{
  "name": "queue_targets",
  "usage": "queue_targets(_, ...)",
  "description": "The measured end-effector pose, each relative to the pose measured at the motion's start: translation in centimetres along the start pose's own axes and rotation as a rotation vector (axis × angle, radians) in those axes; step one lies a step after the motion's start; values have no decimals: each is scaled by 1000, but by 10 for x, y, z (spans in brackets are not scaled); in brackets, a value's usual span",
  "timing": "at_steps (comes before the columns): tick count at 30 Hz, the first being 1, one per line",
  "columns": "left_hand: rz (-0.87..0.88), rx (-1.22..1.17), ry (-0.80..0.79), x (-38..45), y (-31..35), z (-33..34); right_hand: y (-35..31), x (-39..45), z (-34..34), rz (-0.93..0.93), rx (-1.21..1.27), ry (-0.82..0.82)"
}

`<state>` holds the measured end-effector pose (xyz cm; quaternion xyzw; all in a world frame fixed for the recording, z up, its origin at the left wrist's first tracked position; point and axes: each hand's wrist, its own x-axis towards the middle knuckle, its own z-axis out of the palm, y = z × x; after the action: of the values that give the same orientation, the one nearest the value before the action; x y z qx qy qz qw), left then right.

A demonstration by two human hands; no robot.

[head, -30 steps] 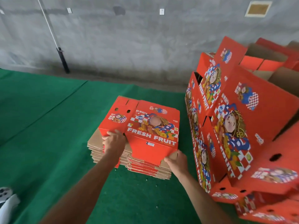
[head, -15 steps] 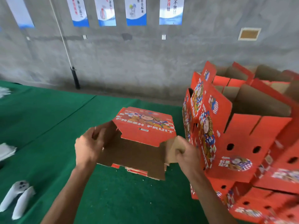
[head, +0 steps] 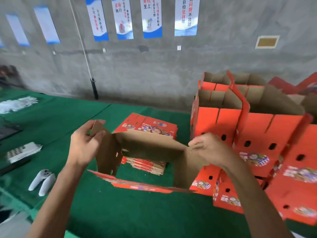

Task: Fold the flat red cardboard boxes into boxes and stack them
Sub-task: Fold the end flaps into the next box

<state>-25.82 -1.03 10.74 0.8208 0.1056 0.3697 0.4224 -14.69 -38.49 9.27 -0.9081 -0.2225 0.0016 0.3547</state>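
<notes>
Now that the blank has come up off the pile and sprung from a flat sheet into an open sleeve, I judge the squaring step done and the bottom flaps still unfolded. Far left on the green mat (head: pixel 51 117) lie pale, blurred bundles I cannot identify, and nearer me a pair of white controllers (head: pixel 42 182), well clear of the work. My left hand (head: pixel 84 146) grasps the left end panel of the opened box (head: pixel 151 148), fingers curled over its top edge. That box hangs in the air over the mat, brown inside facing me, red print along the near lower edge. Behind and below it sits the stack of flat boxes (head: pixel 151 126), which supplied this one. My right hand (head: pixel 211 148) pinches the top right corner of the box. Just right of it stands the pile of finished boxes (head: pixel 257 134), tilted and uneven, very near my right forearm; it crowds the swing needed for closing flaps. Posters (head: pixel 151 18) hang on the far wall.
</notes>
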Motion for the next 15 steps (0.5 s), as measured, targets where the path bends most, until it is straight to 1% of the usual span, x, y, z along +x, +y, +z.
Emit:
queue_targets(4, -54, -48, -55, -45, 31, 32, 32, -52, -37, 90, -17, -111)
queue_targets(8, 13, -108, -152, -102, 49, 94, 81, -114, -83, 227, -49, -178)
queue_targets(10, 22, -174, -169, -126, 60, 127, 104, -142, -104, 272, -65, -178)
queue_targets(15, -79, -301, -275, -171, 82, 201, 161, -196, -143, 441, -52, -127)
